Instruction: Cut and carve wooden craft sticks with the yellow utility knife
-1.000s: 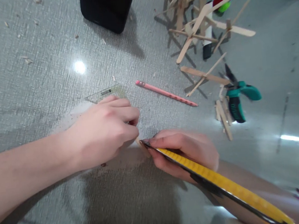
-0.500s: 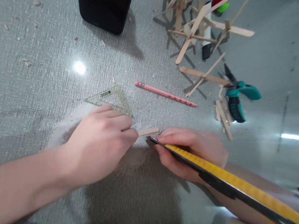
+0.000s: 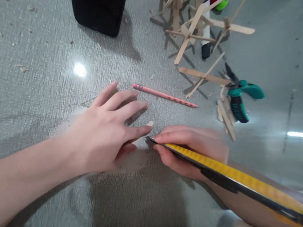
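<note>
One pale, round-tipped stick (image 3: 151,123) peeks from under your spread left hand (image 3: 107,131); your right hand (image 3: 194,147) pinches a yellow-and-black knife (image 3: 220,169).

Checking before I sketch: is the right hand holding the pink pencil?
No, the right hand holds a yellow tool; the pink pencil lies on the table.

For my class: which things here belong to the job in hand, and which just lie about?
In use, apparently:
yellow-and-black cutter, in the right grip
wooden piece, by the left grip

Seemingly lying about:
pink pencil
green-handled pliers
crossed wooden sticks
black object
</note>
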Tool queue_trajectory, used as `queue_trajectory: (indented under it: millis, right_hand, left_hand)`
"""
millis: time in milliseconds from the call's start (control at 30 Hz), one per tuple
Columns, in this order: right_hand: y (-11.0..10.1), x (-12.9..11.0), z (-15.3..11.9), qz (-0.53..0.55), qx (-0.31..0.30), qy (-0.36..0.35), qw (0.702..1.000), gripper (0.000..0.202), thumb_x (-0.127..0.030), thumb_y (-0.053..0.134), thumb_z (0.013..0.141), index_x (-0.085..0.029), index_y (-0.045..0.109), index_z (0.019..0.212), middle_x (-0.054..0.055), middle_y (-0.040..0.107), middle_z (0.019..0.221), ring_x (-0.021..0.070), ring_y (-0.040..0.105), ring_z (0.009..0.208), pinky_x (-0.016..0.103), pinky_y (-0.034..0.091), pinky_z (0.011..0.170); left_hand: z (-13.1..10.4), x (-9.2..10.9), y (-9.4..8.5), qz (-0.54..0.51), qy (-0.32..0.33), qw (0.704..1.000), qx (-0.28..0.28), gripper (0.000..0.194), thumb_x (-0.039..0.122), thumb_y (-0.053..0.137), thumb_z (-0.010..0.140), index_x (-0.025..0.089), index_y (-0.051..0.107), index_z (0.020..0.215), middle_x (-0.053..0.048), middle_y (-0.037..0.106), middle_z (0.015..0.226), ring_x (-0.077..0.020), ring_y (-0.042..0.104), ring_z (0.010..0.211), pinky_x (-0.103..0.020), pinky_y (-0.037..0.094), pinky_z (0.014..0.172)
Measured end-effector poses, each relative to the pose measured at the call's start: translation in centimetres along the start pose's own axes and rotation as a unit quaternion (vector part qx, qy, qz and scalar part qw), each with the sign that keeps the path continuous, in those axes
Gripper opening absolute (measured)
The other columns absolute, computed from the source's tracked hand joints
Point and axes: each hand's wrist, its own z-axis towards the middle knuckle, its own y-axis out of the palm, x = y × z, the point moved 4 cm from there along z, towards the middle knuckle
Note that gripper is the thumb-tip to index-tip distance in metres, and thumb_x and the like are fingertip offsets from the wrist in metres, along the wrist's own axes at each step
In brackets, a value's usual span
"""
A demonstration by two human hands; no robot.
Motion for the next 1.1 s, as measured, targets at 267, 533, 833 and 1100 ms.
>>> queue_trajectory:
  millis: [267, 533, 833, 1100]
  right_hand:
    - [0.7, -0.2, 0.3, 0.017, -0.006, 0.000, 1.000, 0.032, -0.004, 0.065, 0.085, -0.027, 0.064, 0.107, 0.003, 0.076, 0.083, 0.0174, 0.074, 0.071, 0.031, 0.065, 0.065]
    - [0.8, -0.7, 0.6, -0.006, -0.025, -0.023, 0.999, 0.040, -0.004, 0.062, 0.086, -0.032, 0.060, 0.115, -0.001, 0.075, 0.076, 0.0173, 0.073, 0.066, 0.031, 0.064, 0.060]
    - [0.9, -0.7, 0.4, 0.002, -0.016, -0.014, 1.000, 0.040, -0.002, 0.064, 0.084, -0.029, 0.063, 0.113, 0.000, 0.076, 0.079, 0.0173, 0.073, 0.068, 0.030, 0.065, 0.064]
    - [0.8, -1.0, 0.6, -0.029, -0.032, -0.018, 0.999, 0.040, -0.004, 0.062, 0.085, -0.032, 0.060, 0.113, -0.002, 0.075, 0.077, 0.0179, 0.074, 0.067, 0.031, 0.065, 0.062]
  left_hand:
    - [-0.1, -0.1, 0.1, 0.002, 0.008, 1.000, 0.008, 0.036, 0.030, 0.057, 0.093, 0.021, 0.065, 0.127, -0.006, 0.053, 0.145, -0.0387, 0.039, 0.145, -0.067, 0.021, 0.120]
    - [-0.1, -0.5, 0.9, 0.015, 0.016, 1.000, 0.015, 0.046, 0.044, 0.067, 0.086, 0.030, 0.066, 0.130, -0.008, 0.052, 0.148, -0.0382, 0.036, 0.148, -0.064, 0.022, 0.123]
    - [0.0, -0.5, 1.0, 0.024, 0.018, 1.000, 0.007, 0.049, 0.039, 0.069, 0.082, 0.031, 0.067, 0.130, -0.010, 0.051, 0.150, -0.0375, 0.036, 0.149, -0.064, 0.022, 0.123]
    - [0.2, -0.5, 0.9, 0.019, 0.019, 1.000, 0.003, 0.047, 0.036, 0.068, 0.083, 0.028, 0.067, 0.129, -0.009, 0.054, 0.147, -0.0368, 0.037, 0.148, -0.064, 0.022, 0.123]
